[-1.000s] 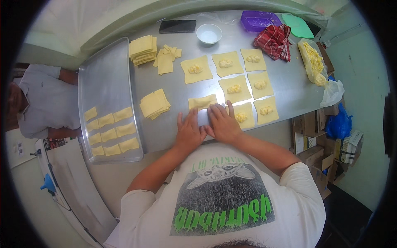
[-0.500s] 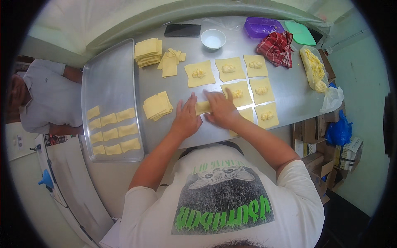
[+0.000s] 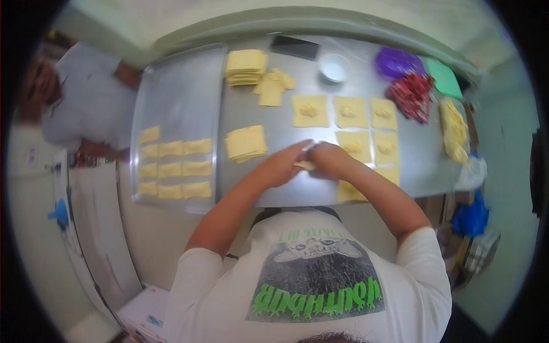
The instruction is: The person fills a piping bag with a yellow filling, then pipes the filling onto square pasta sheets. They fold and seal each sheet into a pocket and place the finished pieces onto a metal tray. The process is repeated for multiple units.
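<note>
My left hand [image 3: 286, 163] and my right hand [image 3: 330, 160] meet over the near middle of the metal table, fingers closed together. Between them they hold a folded dough piece [image 3: 305, 166]; only a small pale yellow part shows, the rest being hidden by the fingers. Right of and beyond my hands lie several flat dough squares [image 3: 301, 119], most with a visible mound of crumbly yellow-white filling [image 3: 353, 147]. My right forearm partly covers the nearest ones. A stack of plain dough sheets [image 3: 246, 143] lies left of my left hand.
A metal tray [image 3: 177, 80] at left holds several folded pastries [image 3: 196, 168]. Farther back are a taller dough stack [image 3: 245, 67], dough strips [image 3: 273, 88], a phone [image 3: 294, 47], white bowl [image 3: 333, 68], purple container [image 3: 398, 63], red cloth [image 3: 412, 97] and filling container [image 3: 454, 128]. A person [image 3: 88, 94] stands beyond the tray.
My hands have come together and lifted the folded dough piece, which lay on the table between them. The whole view has shifted, so the table appears farther right.
</note>
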A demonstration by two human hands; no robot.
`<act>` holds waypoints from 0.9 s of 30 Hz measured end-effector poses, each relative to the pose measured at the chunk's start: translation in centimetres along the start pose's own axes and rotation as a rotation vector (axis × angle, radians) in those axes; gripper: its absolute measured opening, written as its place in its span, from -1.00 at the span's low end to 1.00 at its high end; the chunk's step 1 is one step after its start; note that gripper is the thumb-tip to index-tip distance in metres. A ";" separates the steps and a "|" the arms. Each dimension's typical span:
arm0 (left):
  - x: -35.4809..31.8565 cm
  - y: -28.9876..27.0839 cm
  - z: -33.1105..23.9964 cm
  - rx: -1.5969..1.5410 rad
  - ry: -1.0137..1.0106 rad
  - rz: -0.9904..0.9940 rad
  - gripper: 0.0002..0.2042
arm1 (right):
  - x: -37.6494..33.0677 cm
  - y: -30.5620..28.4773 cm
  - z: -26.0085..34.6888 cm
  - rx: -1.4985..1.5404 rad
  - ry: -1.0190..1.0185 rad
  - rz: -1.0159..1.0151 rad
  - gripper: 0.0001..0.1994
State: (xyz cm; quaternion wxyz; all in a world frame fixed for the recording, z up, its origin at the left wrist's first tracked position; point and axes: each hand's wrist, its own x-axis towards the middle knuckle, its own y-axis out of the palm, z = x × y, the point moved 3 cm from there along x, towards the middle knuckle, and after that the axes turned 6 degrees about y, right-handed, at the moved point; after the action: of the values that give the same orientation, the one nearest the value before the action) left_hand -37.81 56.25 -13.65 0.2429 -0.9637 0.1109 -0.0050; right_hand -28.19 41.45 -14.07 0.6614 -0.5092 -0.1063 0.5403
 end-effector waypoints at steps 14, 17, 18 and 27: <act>-22.6 -14.3 3.7 -0.696 -0.261 -0.929 -0.57 | 19.1 -7.8 20.3 0.383 -0.226 0.160 -0.60; -28.4 -15.6 4.5 -0.663 -0.323 -1.030 -0.59 | 28.9 -5.8 25.1 0.366 -0.262 0.091 -0.52; -30.4 -15.9 4.5 -0.657 -0.363 -1.079 -0.60 | 31.3 -5.0 26.8 0.376 -0.233 0.105 -0.50; -38.9 -16.4 7.1 -0.697 -0.514 -1.217 -0.61 | 38.8 0.8 31.4 0.161 -0.237 0.139 -0.48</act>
State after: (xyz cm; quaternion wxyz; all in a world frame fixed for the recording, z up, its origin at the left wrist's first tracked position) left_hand -71.89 82.00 -10.49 -0.1039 -0.8468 -0.5072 0.1222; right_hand -35.09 90.86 -16.23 0.6439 -0.3933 -0.1046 0.6479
